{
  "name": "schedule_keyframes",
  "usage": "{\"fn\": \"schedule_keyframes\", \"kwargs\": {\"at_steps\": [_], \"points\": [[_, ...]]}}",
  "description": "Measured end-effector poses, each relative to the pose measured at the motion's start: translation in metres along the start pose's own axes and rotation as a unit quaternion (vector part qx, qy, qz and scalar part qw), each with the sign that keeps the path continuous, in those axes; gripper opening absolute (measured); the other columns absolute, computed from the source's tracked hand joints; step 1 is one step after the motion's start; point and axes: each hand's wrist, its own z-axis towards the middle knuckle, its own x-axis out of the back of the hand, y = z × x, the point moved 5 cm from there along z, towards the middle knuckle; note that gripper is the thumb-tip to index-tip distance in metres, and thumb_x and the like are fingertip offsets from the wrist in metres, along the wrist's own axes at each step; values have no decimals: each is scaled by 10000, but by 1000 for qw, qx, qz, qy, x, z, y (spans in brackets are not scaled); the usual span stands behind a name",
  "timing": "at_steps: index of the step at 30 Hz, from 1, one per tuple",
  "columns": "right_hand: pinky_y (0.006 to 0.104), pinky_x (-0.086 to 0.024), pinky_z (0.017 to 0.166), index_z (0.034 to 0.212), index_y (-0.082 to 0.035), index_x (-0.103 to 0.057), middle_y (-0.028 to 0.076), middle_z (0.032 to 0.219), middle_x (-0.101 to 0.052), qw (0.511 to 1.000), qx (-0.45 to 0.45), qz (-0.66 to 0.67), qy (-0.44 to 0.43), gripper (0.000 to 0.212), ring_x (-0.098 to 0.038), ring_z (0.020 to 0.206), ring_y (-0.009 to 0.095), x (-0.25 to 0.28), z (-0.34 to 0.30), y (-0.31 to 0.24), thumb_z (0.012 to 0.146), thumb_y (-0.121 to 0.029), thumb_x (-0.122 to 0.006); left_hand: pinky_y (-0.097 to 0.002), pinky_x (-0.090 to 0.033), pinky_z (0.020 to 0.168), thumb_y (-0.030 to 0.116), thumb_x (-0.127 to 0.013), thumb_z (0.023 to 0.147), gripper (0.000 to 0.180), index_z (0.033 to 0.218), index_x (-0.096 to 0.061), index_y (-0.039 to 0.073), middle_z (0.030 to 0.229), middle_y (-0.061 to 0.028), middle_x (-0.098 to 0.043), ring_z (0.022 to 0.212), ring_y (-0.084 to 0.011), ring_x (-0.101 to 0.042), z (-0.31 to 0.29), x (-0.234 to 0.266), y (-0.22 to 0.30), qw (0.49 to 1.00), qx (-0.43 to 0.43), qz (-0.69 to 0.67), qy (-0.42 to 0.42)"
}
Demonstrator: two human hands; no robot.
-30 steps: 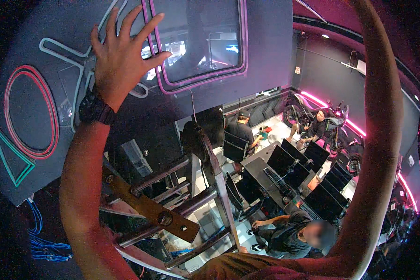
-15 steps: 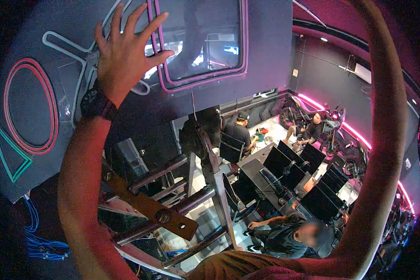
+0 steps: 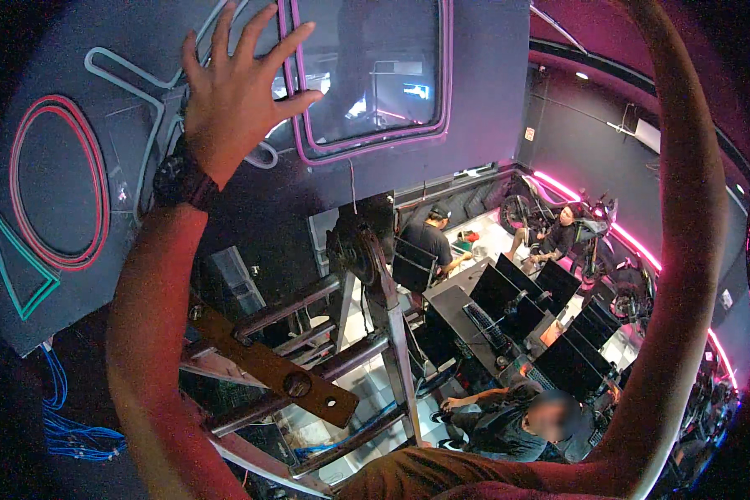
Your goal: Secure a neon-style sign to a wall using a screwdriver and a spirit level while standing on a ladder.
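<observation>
My left hand (image 3: 240, 96), with a dark watch (image 3: 183, 183) on its wrist, is spread flat against or just in front of a dark sign panel (image 3: 492, 108). Its fingers are apart and hold nothing. Beside the thumb runs the pink-purple neon tubing (image 3: 375, 152) of a rounded rectangle. Grey unlit tubing (image 3: 133, 75) passes behind the hand. Further left on the panel are a red oval tube (image 3: 102, 192) and a green triangle tube (image 3: 29, 304). My right arm (image 3: 683, 208) reaches up past the top edge, so the hand itself is out of sight.
Below me stands a metal ladder (image 3: 400, 367), with a brown perforated bar (image 3: 267, 367) across it. Blue cables (image 3: 67, 417) hang at lower left. On the floor below, a person (image 3: 508, 421) stands near a desk (image 3: 450, 304) with monitors; two others sit by motorcycles (image 3: 596, 225).
The whole view has shifted slightly, so the panel and my left hand appear a little further right and the hand slightly lower. My left hand keeps its spread pose.
</observation>
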Motion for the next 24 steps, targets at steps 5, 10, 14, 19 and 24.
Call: {"fn": "schedule_keyframes", "kwargs": {"at_steps": [5,10,14,19,24], "points": [[416,-583,709,1055,-32,-733,114,968,-774,989,-92,115,11,298,-713,815,231,-17,-12,7,991,-322,-710,-714,-244,1135,703,-692,812,811,1533,-461,413,1588,-28,-408,1491,-372,-327,-8,-7,-9,999,7,18,-27],[413,-584,737,1227,-154,-744,123,987,-707,833,425,256,244,325,-668,833,350,9,-37,12,915,-246,-764,-700,-272,1103,730,-658,827,799,1531,-463,407,1538,-34,-458,1467,-351,-353,9,-1,3,999,-1,-7,34],[422,-580,749,1256,-205,-744,114,978,-675,898,297,-294,136,393,-641,846,388,-14,-46,-56,865,-169,-768,-707,-272,1104,710,-682,821,798,1527,-468,407,1549,-24,-445,1478,-343,-343,-10,-5,-11,1000,-5,13,1],[398,-576,697,1149,-136,-786,110,1017,-745,943,174,-250,134,252,-700,780,284,8,-48,-21,905,-140,-724,-700,-286,1121,692,-707,799,843,1550,-432,424,1582,-17,-420,1466,-357,-361,9,-4,3,1000,-4,3,15],[386,-569,706,1163,-96,-770,137,1073,-759,1000,3,0,-8,232,-734,840,251,-32,-11,13,965,-199,-705,-705,-285,1123,689,-702,807,833,1550,-432,426,1574,-27,-430,1461,-360,-371,-5,-6,-7,999,-18,42,-16]]}}
